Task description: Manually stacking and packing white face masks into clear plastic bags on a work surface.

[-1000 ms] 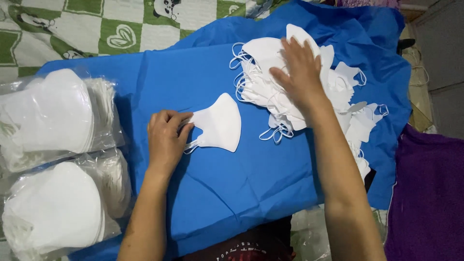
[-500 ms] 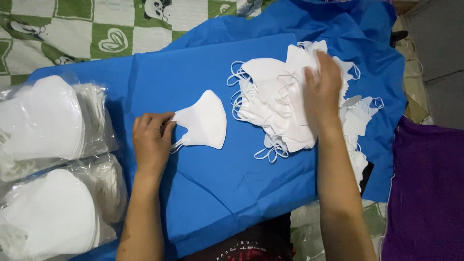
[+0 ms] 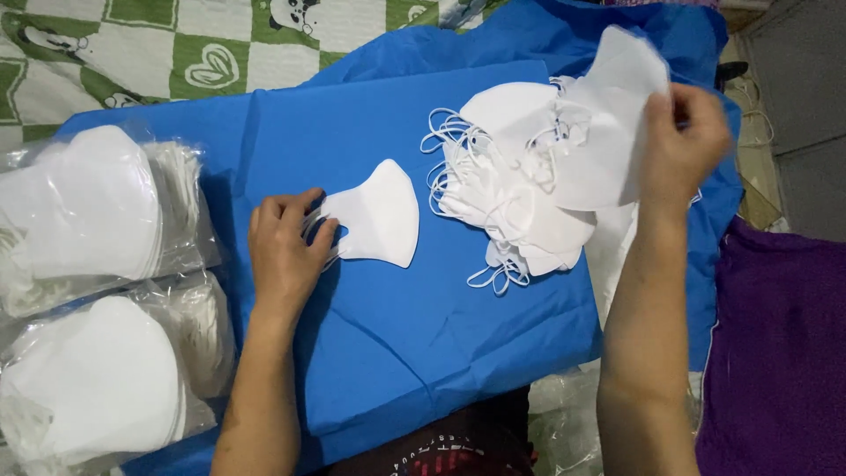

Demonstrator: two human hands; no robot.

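White folded mask flat under left hand

The bagged mask stacks run off the left edge; the purple cloth off the right.

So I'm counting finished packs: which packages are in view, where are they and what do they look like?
Upper bag: far left on the blue cloth, clear plastic, bulging with stacked white masks.
Lower bag: just below it at the left edge, clear plastic, also full of white masks.
No labels, signs or screens show.
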